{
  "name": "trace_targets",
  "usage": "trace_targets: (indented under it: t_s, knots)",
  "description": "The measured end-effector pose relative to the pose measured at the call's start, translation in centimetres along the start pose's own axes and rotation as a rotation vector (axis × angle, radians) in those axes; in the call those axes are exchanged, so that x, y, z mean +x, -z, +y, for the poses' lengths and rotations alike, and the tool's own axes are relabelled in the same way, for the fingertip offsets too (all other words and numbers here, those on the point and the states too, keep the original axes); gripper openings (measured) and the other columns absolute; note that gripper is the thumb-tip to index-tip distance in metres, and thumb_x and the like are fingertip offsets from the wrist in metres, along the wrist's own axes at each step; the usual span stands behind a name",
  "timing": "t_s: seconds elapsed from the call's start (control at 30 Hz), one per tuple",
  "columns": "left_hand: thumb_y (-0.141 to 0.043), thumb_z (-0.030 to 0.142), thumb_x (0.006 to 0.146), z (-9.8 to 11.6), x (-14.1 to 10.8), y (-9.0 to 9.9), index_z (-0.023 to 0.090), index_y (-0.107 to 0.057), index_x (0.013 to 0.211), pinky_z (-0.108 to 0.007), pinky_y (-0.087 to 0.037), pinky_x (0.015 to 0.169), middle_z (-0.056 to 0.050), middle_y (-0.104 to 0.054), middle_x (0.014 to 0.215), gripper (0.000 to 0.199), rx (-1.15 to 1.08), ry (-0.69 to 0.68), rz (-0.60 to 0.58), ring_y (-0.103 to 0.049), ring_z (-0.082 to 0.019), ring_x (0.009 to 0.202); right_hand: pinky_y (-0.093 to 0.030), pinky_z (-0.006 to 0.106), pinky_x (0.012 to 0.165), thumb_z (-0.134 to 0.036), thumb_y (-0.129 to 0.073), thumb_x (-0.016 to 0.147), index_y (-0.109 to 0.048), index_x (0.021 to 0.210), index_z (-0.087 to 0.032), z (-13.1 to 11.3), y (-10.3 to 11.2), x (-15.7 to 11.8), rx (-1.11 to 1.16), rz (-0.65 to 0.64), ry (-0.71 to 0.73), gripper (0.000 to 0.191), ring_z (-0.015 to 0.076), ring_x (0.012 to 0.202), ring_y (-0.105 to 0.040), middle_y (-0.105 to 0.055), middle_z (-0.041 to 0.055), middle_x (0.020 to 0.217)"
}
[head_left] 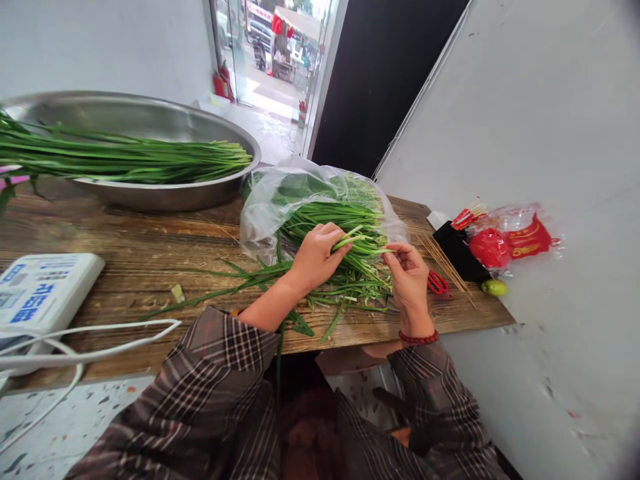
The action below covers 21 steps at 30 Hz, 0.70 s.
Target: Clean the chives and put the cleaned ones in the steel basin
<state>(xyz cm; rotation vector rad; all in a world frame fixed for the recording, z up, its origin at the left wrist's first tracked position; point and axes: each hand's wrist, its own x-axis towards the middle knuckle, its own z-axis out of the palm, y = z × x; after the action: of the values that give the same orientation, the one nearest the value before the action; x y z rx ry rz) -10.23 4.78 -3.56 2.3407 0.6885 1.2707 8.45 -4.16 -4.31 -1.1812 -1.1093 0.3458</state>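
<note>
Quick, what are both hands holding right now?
Left hand: closed around a few green stalks.
Right hand: closed, thumb and fingertips pinching a pale stalk end.

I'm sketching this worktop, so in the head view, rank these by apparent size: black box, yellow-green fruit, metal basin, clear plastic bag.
1. Metal basin
2. Clear plastic bag
3. Black box
4. Yellow-green fruit

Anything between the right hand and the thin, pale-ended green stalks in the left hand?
Nothing visible. The right hand has its fingertips at the ends of the thin, pale-ended green stalks that the left hand grips. The crumpled clear plastic bag lies beyond the hands, not between them.
</note>
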Motion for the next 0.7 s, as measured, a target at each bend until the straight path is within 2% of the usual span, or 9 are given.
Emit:
trace_targets:
  t_s: [0.1, 0.2, 0.3, 0.4, 0.53, 0.6, 0.7]
  knots:
    - [-0.052, 0.029, 0.093, 0.0, -0.1, -0.3, 0.018, -0.06, 0.081, -0.033, -0.042, 0.081, -0.006, -0.064, 0.092, 0.019, 0.011, -0.015, -0.108, -0.055, -0.02, 0.087, -0.05, 0.026, 0.066, -0.03, -0.074, 0.076, -0.067, 0.091, -0.021, 0.0, -0.4, -0.2, 0.026, 0.033, -0.016, 0.019, 0.0117, 0.07, -0.061, -0.067, -0.0006, 0.081]
    - [-0.053, 0.029, 0.092, -0.1, -0.1, -0.4, 0.018, -0.061, 0.087, -0.033, -0.042, 0.082, -0.006, -0.064, 0.095, 0.015, 0.013, -0.01, -0.165, -0.056, -0.02, 0.09, -0.048, 0.024, 0.063, -0.034, -0.073, 0.076, -0.066, 0.09, -0.021, -0.1, -0.9, -0.2, 0.014, 0.065, -0.056, 0.021, 0.0112, 0.067, -0.059, -0.064, -0.002, 0.075]
    - [-0.053, 0.03, 0.092, -0.2, -0.1, -0.6, 0.017, -0.06, 0.084, -0.03, -0.04, 0.075, -0.004, -0.062, 0.085, 0.017, -0.001, 0.027, -0.202, -0.056, -0.019, 0.083, -0.046, 0.023, 0.059, -0.037, -0.071, 0.077, -0.064, 0.089, -0.02, 0.0, -1.3, -0.1, -0.001, 0.084, -0.092, 0.021, 0.0107, 0.065, -0.057, -0.062, -0.0026, 0.073]
    - [-0.051, 0.029, 0.093, -0.2, -0.1, -0.8, 0.018, -0.055, 0.075, -0.028, -0.036, 0.066, 0.0, -0.056, 0.071, 0.021, -0.03, 0.136, -0.21, -0.052, -0.016, 0.069, -0.047, 0.024, 0.061, -0.037, -0.07, 0.078, -0.064, 0.091, -0.021, 0.1, -1.7, -0.2, 0.028, 0.037, -0.11, 0.022, 0.0112, 0.068, -0.06, -0.065, -0.0006, 0.081]
    - [-0.051, 0.028, 0.091, -0.1, -0.2, -0.9, 0.018, -0.052, 0.072, -0.026, -0.034, 0.064, 0.001, -0.054, 0.068, 0.022, -0.068, 0.203, -0.192, -0.05, -0.014, 0.066, -0.052, 0.027, 0.068, -0.035, -0.074, 0.075, -0.062, 0.102, -0.022, 0.2, -2.2, -0.6, 0.005, -0.048, -0.134, 0.032, 0.0129, 0.074, -0.064, -0.067, 0.0005, 0.089]
    - [-0.051, 0.028, 0.09, -0.1, -0.2, -0.8, 0.018, -0.051, 0.07, -0.026, -0.034, 0.064, 0.001, -0.053, 0.067, 0.022, -0.075, 0.204, -0.188, -0.05, -0.014, 0.066, -0.053, 0.029, 0.072, -0.034, -0.072, 0.076, -0.06, 0.107, -0.023, 0.2, -2.2, -0.8, -0.069, -0.082, -0.096, 0.036, 0.0138, 0.075, -0.064, -0.067, 0.0008, 0.088]
    - [-0.051, 0.028, 0.09, -0.1, -0.1, -0.7, 0.019, -0.049, 0.069, -0.026, -0.034, 0.064, 0.001, -0.052, 0.067, 0.023, -0.066, 0.212, -0.181, -0.049, -0.014, 0.066, -0.052, 0.031, 0.077, -0.033, -0.069, 0.078, -0.06, 0.11, -0.023, 0.4, -1.6, -0.4, -0.28, -0.095, 0.049, 0.034, 0.0155, 0.08, -0.064, -0.067, 0.002, 0.09]
